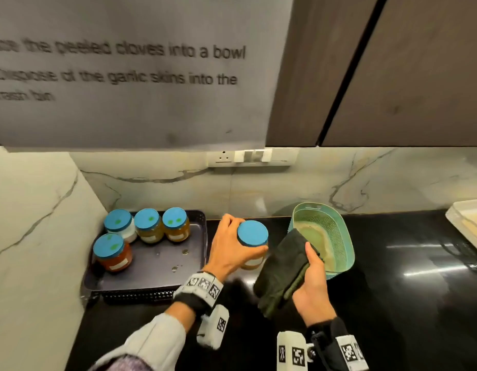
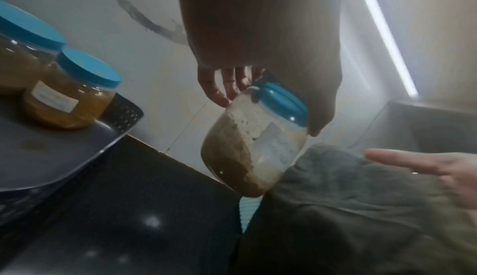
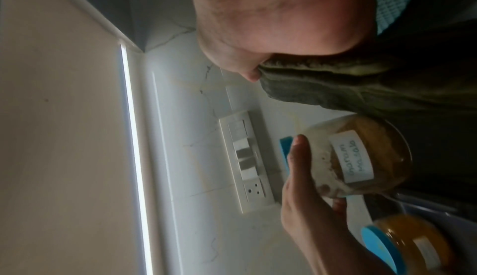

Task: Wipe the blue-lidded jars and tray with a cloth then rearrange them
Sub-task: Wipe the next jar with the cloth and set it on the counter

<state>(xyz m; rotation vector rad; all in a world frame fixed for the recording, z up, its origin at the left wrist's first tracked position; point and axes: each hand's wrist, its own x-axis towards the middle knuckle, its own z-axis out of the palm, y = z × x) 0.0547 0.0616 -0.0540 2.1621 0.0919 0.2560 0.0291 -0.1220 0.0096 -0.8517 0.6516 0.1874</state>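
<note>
My left hand (image 1: 233,250) grips a blue-lidded jar (image 1: 252,243) of brown powder just below its lid, held above the black counter to the right of the tray. The same jar (image 2: 254,142) hangs tilted in the left wrist view; its label (image 3: 352,158) shows in the right wrist view. My right hand (image 1: 310,279) holds a folded dark green cloth (image 1: 281,271) close beside the jar. The dark tray (image 1: 162,261) in the corner carries several more blue-lidded jars: a red one (image 1: 113,253) in front, a white one (image 1: 119,227) and two amber ones (image 1: 149,228) (image 1: 176,224) behind.
A teal perforated basket (image 1: 325,236) leans by the wall behind the cloth. A white tray (image 1: 467,226) sits at the far right. A switch panel (image 1: 252,158) is on the marble wall. A printed sheet (image 1: 130,73) hangs above, cabinets beside it.
</note>
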